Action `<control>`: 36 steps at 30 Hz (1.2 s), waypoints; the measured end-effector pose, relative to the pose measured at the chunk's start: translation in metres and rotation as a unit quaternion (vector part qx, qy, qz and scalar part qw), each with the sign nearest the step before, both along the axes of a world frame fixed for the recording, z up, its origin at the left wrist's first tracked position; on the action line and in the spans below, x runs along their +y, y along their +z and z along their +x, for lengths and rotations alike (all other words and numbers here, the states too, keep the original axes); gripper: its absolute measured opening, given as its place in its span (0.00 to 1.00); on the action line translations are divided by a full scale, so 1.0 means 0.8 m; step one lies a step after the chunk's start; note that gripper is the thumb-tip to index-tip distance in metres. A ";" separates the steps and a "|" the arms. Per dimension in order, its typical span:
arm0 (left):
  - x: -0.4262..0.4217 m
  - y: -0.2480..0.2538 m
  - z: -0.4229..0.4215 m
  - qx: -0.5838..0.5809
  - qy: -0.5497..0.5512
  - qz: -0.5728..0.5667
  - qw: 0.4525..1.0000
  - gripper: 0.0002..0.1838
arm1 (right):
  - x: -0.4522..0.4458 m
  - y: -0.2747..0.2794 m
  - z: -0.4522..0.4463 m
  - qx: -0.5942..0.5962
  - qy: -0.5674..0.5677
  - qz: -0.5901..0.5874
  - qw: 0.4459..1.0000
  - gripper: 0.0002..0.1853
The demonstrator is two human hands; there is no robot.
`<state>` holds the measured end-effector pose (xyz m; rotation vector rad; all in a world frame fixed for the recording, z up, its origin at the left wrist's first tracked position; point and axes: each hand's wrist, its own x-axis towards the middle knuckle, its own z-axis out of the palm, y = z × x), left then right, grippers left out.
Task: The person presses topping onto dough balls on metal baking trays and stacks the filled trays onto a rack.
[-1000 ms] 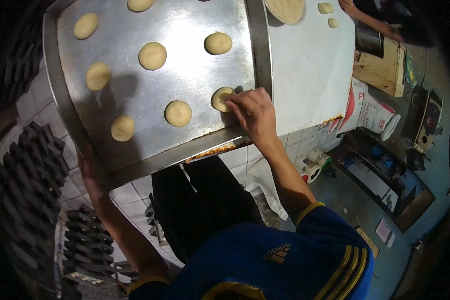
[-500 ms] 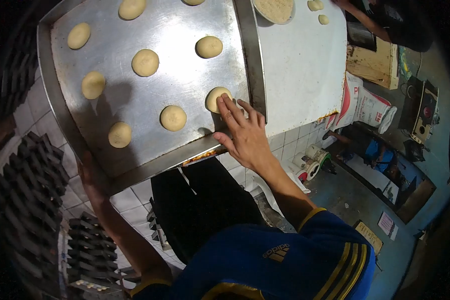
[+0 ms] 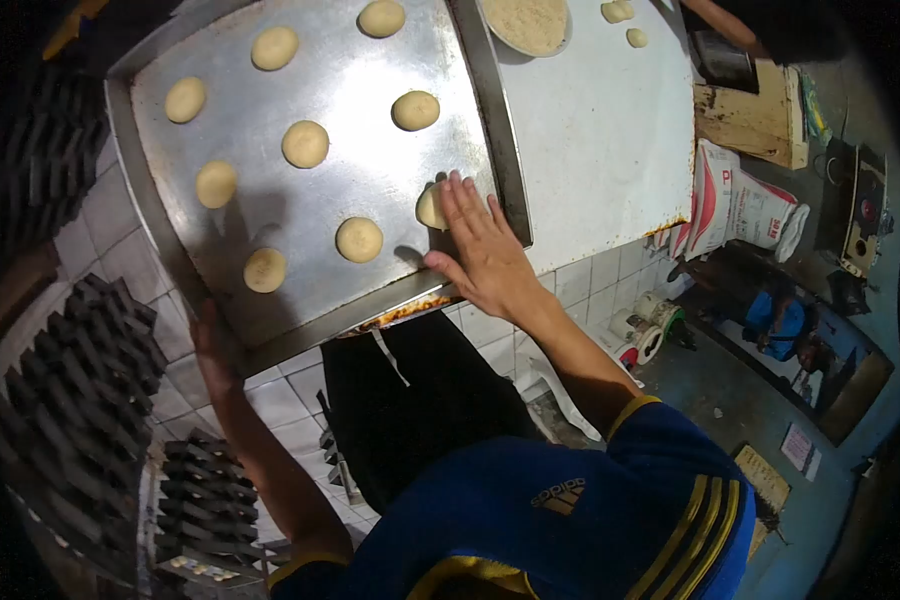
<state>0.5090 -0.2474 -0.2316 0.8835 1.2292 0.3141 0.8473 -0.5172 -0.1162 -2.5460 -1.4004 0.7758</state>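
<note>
A metal baking tray [image 3: 360, 318] with raised sides holds several round, flattened pale dough pieces, spaced in rows. My right hand [image 3: 485, 255] lies with stretched fingers over the dough piece [image 3: 429, 208] nearest the tray's front right corner. The fingers hide part of that dough, and the thumb points left above the tray. To its left sits another dough piece [image 3: 359, 240], untouched. At the front left corner, my left hand [image 3: 215, 352] is closed on the outside of the tray's side wall; some of its fingers are in shadow.
A bowl of pale crumbs [image 3: 526, 22] and small dough lumps [image 3: 636, 38] rest on the white table [image 3: 600, 150]. Another person's arm [image 3: 727, 25] reaches in at the top right. Sacks [image 3: 760, 210] stand beyond the table. Stacked dark racks [image 3: 70, 390] line the left.
My right hand's fingers have straightened and flattened over the front right dough piece, covering more of it. My left hand keeps its hold at the tray corner. The view has shifted slightly.
</note>
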 end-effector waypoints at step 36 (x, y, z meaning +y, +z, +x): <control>-0.061 0.394 -0.527 -0.177 0.482 0.184 0.838 0.22 | 0.139 0.162 -0.111 0.197 -0.142 0.393 0.887 0.33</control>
